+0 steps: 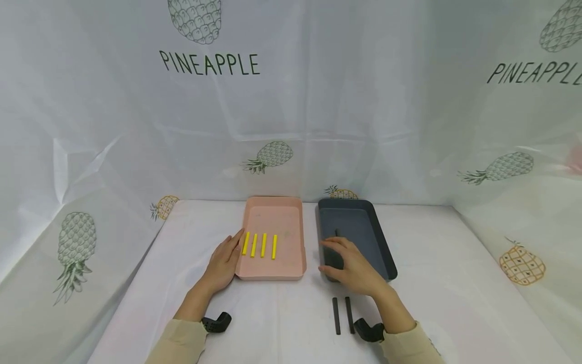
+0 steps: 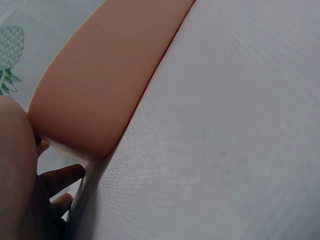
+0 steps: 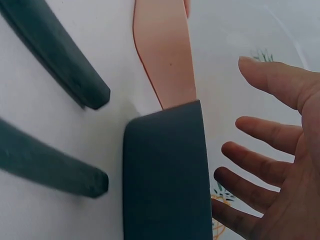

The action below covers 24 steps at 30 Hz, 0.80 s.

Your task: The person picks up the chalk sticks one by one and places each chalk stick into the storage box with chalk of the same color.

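Two black sticks (image 1: 336,316) lie off the dark tray's (image 1: 356,217) near edge, the right hand (image 1: 347,265) spread empty above that tray, while the straight-fingered left hand (image 1: 224,263) touches the pink tray's (image 1: 277,212) left edge, seemingly steadying it.

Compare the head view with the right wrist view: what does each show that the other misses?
Only the head view shows the four yellow sticks lying in the pink tray, and the PINEAPPLE lettering. Only the right wrist view shows all four fingers of the right hand clearly apart. Both show that hand, the pink tray, the dark tray and two dark sticks on the white cloth.
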Available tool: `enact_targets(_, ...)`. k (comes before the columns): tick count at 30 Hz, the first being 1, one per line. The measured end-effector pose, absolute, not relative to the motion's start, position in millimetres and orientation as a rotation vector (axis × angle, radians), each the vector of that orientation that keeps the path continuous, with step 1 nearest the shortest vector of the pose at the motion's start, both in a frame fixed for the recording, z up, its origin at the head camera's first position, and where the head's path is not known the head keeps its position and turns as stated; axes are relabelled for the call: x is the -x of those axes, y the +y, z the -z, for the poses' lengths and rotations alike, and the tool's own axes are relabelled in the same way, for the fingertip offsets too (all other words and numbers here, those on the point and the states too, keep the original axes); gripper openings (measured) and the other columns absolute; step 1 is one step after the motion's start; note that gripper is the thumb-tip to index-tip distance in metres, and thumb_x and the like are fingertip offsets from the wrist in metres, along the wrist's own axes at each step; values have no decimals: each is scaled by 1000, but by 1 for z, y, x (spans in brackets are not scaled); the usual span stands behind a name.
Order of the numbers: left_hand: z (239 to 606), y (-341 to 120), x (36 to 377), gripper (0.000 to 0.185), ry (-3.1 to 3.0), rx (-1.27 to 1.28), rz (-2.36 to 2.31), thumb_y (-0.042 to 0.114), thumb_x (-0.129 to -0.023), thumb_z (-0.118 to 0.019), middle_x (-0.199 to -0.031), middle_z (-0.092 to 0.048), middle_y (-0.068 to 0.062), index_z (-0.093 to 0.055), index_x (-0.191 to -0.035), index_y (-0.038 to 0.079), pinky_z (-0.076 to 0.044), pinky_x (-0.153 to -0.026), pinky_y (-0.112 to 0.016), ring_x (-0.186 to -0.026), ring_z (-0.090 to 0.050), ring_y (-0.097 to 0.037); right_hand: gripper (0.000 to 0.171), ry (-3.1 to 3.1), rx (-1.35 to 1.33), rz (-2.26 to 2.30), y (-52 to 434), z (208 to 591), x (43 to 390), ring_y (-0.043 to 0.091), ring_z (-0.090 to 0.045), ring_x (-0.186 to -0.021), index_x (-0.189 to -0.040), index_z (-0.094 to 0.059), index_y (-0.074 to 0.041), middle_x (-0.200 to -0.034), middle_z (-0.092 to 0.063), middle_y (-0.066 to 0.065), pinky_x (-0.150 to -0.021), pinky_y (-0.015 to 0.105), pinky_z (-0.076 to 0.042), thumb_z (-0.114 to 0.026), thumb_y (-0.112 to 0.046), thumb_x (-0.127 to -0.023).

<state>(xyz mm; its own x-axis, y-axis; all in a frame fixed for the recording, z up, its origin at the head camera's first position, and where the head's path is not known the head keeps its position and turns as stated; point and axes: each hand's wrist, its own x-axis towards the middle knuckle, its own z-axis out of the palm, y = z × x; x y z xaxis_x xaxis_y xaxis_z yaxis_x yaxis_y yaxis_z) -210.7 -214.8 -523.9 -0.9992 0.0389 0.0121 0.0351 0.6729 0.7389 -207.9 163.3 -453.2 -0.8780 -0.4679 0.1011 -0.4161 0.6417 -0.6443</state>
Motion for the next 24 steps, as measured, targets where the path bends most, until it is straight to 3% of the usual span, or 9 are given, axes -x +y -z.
enact_targets(11, 526, -215, 211, 52, 2858, -63, -1263, 39, -114, -25, -173, -23, -13, -18, -165, 41, -5, -123, -74, -161, -8, -42, 65, 2807, 733, 1054, 177, 449, 211, 37, -48, -143, -150, -54, -17, -157, -47, 10, -110, 60, -48, -76, -41, -94)
enact_targets(24, 524, -213, 211, 53, 2871, -68, -1251, 36, -114, -25, -173, -23, -13, -18, -166, 36, -6, -123, -74, -161, -8, -42, 61, 2831, 741, 1052, 192, 442, 217, 36, -48, -144, -147, -57, -18, -153, -51, 7, -112, 61, -45, -75, -45, -95)
